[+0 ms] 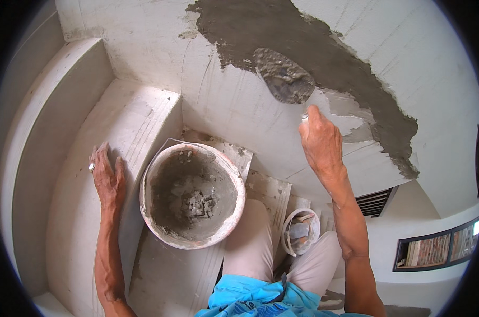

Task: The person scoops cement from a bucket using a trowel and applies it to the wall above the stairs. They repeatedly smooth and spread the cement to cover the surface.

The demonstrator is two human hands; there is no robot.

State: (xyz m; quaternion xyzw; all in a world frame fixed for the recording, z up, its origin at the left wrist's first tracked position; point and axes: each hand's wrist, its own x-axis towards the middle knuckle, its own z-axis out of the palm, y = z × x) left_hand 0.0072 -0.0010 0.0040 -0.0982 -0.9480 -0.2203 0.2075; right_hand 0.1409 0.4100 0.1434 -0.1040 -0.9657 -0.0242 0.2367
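Note:
My right hand (322, 142) is closed round the handle of a trowel (285, 76), whose rounded blade is coated with wet grey mortar. The blade is held close to a white wall, over the lower edge of a dark grey band of fresh mortar (303, 39); whether it touches cannot be told. My left hand (108, 171), with a ring on one finger, rests flat on a pale stair step (123, 108), fingers stretched out. Between my arms stands a round bucket (238, 211) with a wire handle, partly filled with grey mortar (197, 203).
A smaller white bucket (316, 224) holding tools stands on a lower step beside my knee. Higher steps (59, 100) rise at the left. To the right are a dark slatted vent (374, 202) and a framed recess with a row of upright items (432, 248).

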